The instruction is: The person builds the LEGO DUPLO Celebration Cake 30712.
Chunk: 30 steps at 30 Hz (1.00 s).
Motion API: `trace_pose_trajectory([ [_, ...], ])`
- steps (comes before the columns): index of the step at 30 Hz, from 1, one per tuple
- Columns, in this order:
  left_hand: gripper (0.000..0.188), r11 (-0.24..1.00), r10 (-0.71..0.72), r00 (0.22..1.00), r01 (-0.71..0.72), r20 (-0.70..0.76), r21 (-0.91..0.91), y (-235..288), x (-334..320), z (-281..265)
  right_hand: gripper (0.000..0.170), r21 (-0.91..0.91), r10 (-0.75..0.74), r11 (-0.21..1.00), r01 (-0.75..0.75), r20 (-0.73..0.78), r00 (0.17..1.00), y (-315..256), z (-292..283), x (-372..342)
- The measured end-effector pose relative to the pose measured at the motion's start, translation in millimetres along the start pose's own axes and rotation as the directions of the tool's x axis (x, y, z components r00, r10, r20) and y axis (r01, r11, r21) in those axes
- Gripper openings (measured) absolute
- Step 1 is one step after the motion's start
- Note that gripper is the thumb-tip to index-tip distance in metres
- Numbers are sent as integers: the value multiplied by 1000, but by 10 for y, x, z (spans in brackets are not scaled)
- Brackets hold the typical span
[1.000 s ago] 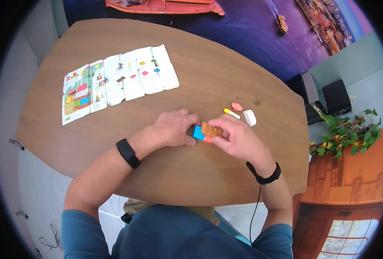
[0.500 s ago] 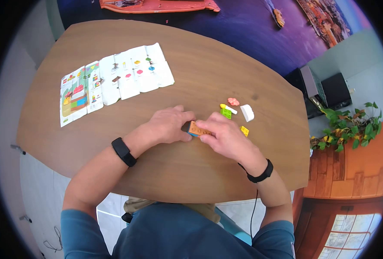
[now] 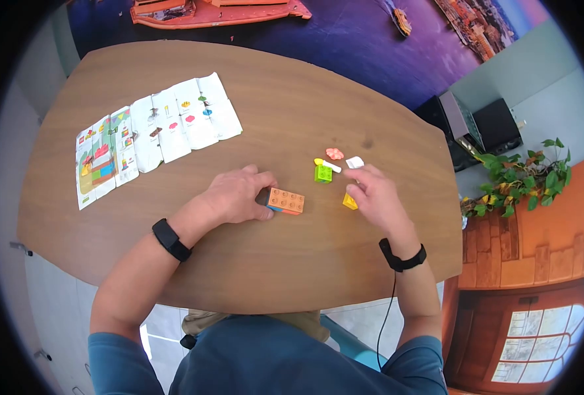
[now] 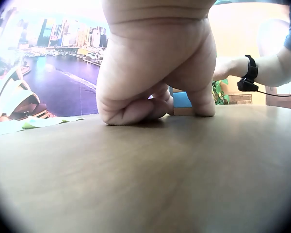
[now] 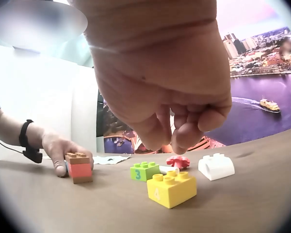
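My left hand [image 3: 236, 196] holds the left end of a stack of toy building bricks [image 3: 286, 199] on the table, thumb and fingers on either side. An orange-brown brick tops the stack, red and blue show in its middle layer, and brown is at its base in the right wrist view. Above the yellow brick [image 5: 170, 190], marked 4, hovers my right hand [image 3: 376, 197], its fingers loosely bent with nothing between them. Just beyond stand a green brick [image 5: 145, 172] marked 3, a white curved brick [image 5: 217, 166] and a coral flower-shaped piece [image 3: 334, 153].
A white candle piece with a yellow tip [image 3: 331, 167] lies by the green brick. Towards the back left is an unfolded instruction sheet [image 3: 160, 125]. Off the table's right side are dark boxes [image 3: 496, 125] and a leafy plant [image 3: 529, 178].
My right hand has let go of the brown brick, which now sits squarely on the stack, and has moved right over the yellow brick. The left hand stays at the stack.
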State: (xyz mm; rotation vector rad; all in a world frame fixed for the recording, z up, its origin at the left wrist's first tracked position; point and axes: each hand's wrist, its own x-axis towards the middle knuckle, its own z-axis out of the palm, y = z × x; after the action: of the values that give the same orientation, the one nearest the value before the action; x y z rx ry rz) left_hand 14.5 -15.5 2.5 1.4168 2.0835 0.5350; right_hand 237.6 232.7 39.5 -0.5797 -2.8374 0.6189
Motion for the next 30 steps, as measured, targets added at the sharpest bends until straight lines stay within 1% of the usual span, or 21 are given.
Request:
trace_pose_trajectory([
  [2,55,1000,-9,1000,9,2,-5,19,-22,-11,29,32,-16,999,16,0,1000,-122,111,78],
  [4,56,999,-36,999,35,22,9,57,-29,-50,29,-30,-137,990,137,1,991,-233,193,182],
  [8,54,1000,-10,1000,10,-4,10,20,-22,-16,26,-47,-152,987,153,33,988,-270,328,236],
  [10,54,1000,-6,1000,6,-12,9,14,-24,7,20,-13,-121,992,123,96,988,-262,320,213],
  [11,54,1000,-7,1000,7,-10,5,16,-24,9,20,-14,-119,993,120,100,988,-257,308,203],
  [13,54,1000,-23,1000,23,7,2,37,-22,-22,18,-7,-174,984,176,85,981,-246,266,182],
  [14,54,1000,-21,1000,21,9,1,48,-22,-31,18,-8,-172,985,173,85,981,-214,255,185],
  [15,54,1000,-27,1000,27,12,5,57,-23,-40,18,-19,-218,975,220,89,972,-168,254,201],
  [16,54,999,-34,999,34,15,9,60,-24,-48,19,-30,-264,963,268,93,960,-209,234,221],
  [17,54,999,-35,999,35,13,9,50,-24,-41,19,-30,-266,962,270,93,959,-270,218,213],
  [19,54,1000,-16,1000,16,-7,5,25,-24,-16,21,32,-34,999,33,28,999,-454,176,190],
  [20,54,1000,-19,1000,19,-9,4,23,-31,-16,21,32,-37,999,36,30,999,-510,177,205],
  [22,54,1000,-18,1000,18,-2,-18,32,-42,-23,23,-130,72,990,-61,84,994,-575,184,220],
  [23,54,1000,-18,1000,18,-2,-17,27,-39,-18,23,-130,73,990,-62,84,994,-529,222,211],
  [25,54,1000,-5,1000,5,-11,-18,14,-25,-7,17,-165,-120,977,138,112,986,-428,303,199],
  [26,54,1000,-7,1000,6,-12,-21,10,-29,-6,17,-165,-122,976,140,115,986,-419,281,198],
  [28,54,1000,-10,1000,10,-10,-16,14,-38,-3,13,-112,-219,962,248,219,951,-420,213,188],
  [29,54,1000,-9,1000,9,-9,-18,10,-33,1,13,-112,-218,963,246,220,951,-391,204,183],
  [30,54,1000,-9,1000,9,-5,-21,7,-27,3,17,-95,-267,952,292,214,940,-356,199,179],
])
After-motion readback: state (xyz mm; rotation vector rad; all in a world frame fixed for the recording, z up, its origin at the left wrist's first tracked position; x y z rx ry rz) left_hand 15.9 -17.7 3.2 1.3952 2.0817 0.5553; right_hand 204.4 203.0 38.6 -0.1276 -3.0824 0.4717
